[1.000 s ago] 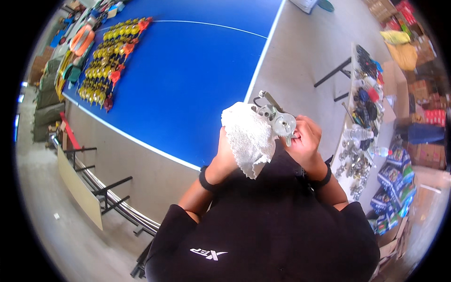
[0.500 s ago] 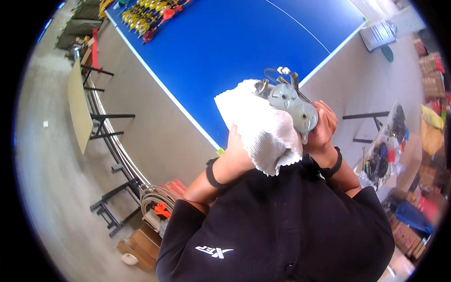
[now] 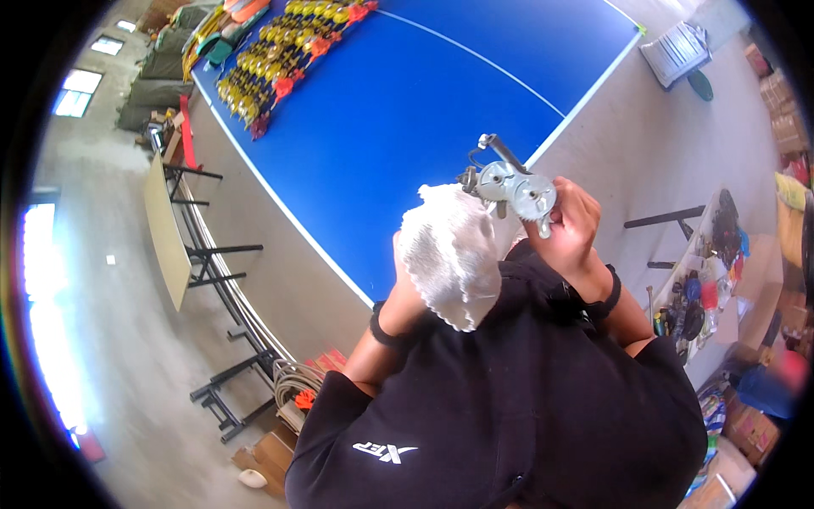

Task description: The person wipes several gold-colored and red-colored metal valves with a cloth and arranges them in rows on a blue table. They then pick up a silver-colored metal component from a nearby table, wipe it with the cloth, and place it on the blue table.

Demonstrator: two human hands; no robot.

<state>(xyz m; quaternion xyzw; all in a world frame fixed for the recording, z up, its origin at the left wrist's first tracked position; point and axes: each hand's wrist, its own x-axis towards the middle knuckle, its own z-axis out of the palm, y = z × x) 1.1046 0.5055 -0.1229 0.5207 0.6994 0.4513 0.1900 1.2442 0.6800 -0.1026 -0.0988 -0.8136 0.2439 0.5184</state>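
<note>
A white ribbed cloth with a zigzag edge hangs from my left hand, whose fingers are mostly hidden behind it. My right hand is closed on the lower right end of a silvery-grey metal mechanical part, thumb and fingers pinching its edge. Two round faces sit side by side on this part; a dark rod, a thin cable and a small bracket stick out at its upper left. The cloth lies right beside the bracket; whether the two touch I cannot tell. Both are held up in front of my chest.
A blue table with white lines stands ahead, bearing rows of yellow-and-black items with orange pieces. At the left are a tilted tabletop on folding legs and a coiled hose. A cluttered side table stands at the right.
The metal part has shifted slightly left and turned, showing its faces more squarely. The cloth has moved left and down, off the part's face. My view has tilted, showing more of the table's far side.
</note>
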